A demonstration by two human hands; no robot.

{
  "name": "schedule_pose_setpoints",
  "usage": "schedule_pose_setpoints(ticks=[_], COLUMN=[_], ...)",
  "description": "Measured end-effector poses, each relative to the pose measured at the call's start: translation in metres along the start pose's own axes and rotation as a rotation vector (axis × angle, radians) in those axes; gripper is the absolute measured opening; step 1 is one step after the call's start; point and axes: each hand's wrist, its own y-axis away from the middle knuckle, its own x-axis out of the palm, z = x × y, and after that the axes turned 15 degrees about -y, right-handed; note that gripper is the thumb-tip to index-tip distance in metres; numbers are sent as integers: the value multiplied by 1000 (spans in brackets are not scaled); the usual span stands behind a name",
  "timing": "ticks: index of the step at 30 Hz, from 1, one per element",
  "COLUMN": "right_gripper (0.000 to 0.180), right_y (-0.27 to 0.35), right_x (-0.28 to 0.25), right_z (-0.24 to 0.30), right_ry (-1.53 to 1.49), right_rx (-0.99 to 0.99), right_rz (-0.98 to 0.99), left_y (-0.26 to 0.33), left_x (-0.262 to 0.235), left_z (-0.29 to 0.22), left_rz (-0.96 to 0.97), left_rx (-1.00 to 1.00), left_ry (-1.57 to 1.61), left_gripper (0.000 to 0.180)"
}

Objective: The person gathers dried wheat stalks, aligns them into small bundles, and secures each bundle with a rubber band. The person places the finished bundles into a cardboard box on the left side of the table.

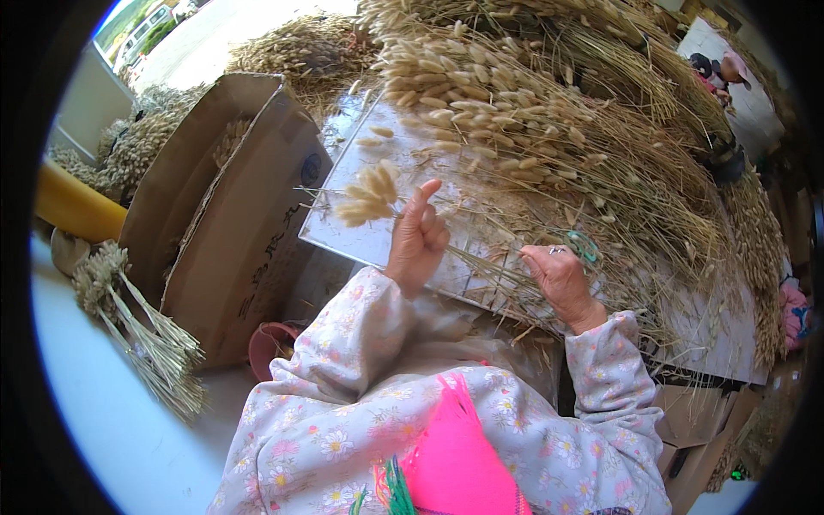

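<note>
Just left of the big heap of dried grass (549,129) on the desk (378,240), our left hand (418,236) clamps its fingers on a small fluffy-headed bunch (369,196), heads aligned, while our right hand (560,279), fingers closed, grips green scissors (585,247) beside the stems.

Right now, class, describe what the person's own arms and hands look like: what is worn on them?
Both arms wear loose pale sleeves printed with small pink and white flowers, gathered at the cuffs. The left hand is bare. The right hand is also bare, without a glove.
</note>
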Motion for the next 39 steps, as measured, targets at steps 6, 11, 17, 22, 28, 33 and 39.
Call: schedule_pose_setpoints(ticks=[6, 11, 17, 22, 28, 33, 39], right_gripper=[12, 11, 10, 7, 3, 6, 10], right_y=[0, 2, 15, 40, 24, -32, -94], right_x=[15, 13, -43, -52, -67, -55, 19], right_z=[14, 21, -26, -75, -50, 9, 50], right_ry=[146, 136, 180, 448, 168, -143, -122], right_rx=[-44, -102, 316, 449, 302, 215, 51], right_rz=[61, -3, -135, 84, -129, -185, -71], left_y=[-2, -11, -6, -3, -3, 2, 12], left_x=[0, 0, -5, -6, -6, 11, 29], left_z=[6, 9, 0, 2, 1, 0, -7], left_rz=[-74, -19, 79, 64, 17, -51, -46], left_rx=[17, 93, 27, 45, 3, -1, -11], left_ry=[-148, -26, 68, 64, 91, 0, -133], left_gripper=[28, 33, 31, 30, 25, 14, 24])
